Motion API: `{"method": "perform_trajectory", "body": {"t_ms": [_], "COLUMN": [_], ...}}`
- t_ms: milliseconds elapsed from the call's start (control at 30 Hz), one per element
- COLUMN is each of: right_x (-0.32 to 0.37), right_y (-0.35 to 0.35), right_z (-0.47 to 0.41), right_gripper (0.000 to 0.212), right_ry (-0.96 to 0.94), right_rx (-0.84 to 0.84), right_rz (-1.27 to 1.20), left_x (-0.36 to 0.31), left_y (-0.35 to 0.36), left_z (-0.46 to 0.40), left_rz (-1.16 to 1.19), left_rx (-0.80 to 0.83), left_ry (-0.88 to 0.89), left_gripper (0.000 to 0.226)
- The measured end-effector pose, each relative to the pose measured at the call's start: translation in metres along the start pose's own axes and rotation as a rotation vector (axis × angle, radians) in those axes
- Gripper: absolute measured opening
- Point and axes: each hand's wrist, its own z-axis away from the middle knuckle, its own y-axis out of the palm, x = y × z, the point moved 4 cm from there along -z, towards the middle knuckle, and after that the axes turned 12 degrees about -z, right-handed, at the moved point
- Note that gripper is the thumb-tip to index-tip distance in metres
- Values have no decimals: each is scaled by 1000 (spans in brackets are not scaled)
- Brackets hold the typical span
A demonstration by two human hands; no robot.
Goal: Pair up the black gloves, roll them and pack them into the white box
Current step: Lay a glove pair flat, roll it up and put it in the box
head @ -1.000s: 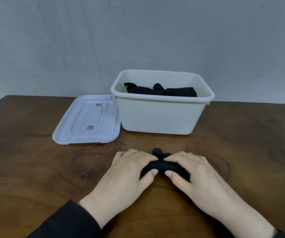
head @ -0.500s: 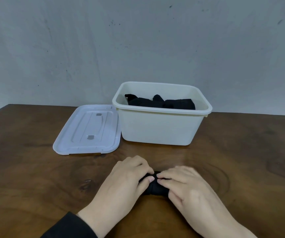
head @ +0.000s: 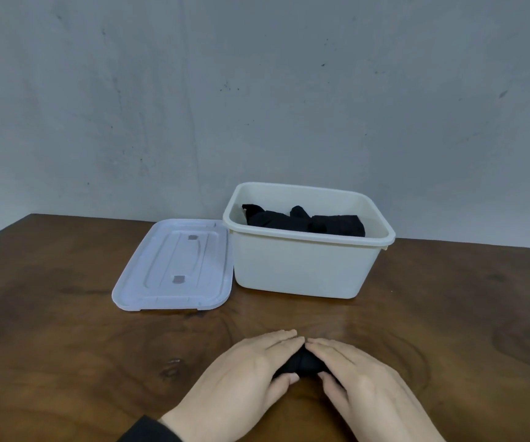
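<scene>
A small roll of black gloves (head: 301, 365) lies on the wooden table near the front edge, mostly covered by both hands. My left hand (head: 247, 378) holds its left end, fingers over the top and thumb underneath. My right hand (head: 356, 381) holds the right end the same way, fingertips nearly touching the left ones. Behind them stands the white box (head: 301, 269), open, with several rolled black gloves (head: 305, 220) inside.
The box's translucent white lid (head: 174, 266) lies flat on the table, touching the box's left side. The brown wooden table (head: 66, 330) runs back to a grey wall (head: 257, 90).
The glove tips that stuck out beyond my fingers a second ago are now tucked in, and the roll is tighter under both hands. The view has tilted up.
</scene>
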Motion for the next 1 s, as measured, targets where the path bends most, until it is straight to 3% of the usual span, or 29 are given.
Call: {"method": "perform_trajectory", "body": {"t_ms": [100, 200, 267, 433, 667, 833, 933, 1000], "right_x": [-7, 3, 11, -24, -80, -83, -76, -65], "right_y": [-43, -105, -138, -151, -99, -92, -100, -109], "right_z": [-6, -33, -66, -162, -216, -219, -218, -214], "right_gripper": [63, 45, 39, 23, 22, 25, 25, 22], "right_ry": [22, 28, 61, 59, 164, 341, 365, 296], "right_rx": [-146, -329, -352, -257, 145, 466, 474, 283], "right_rz": [-26, -41, -67, 28, 247, 211, 156, 102], "left_x": [8, 22, 32, 50, 56, 57, 58, 58], "left_y": [-18, -31, -33, -32, -31, -31, -30, -29], "left_z": [-1, -3, -6, -16, -17, -18, -18, -19], "left_rz": [101, 151, 142, 154, 182, 170, 169, 167], "left_rx": [-29, -182, -262, -293, -284, -279, -266, -259], "left_ry": [-101, -251, -320, -405, -434, -428, -431, -437], "left_gripper": [60, 48, 39, 31, 27, 27, 27, 26]}}
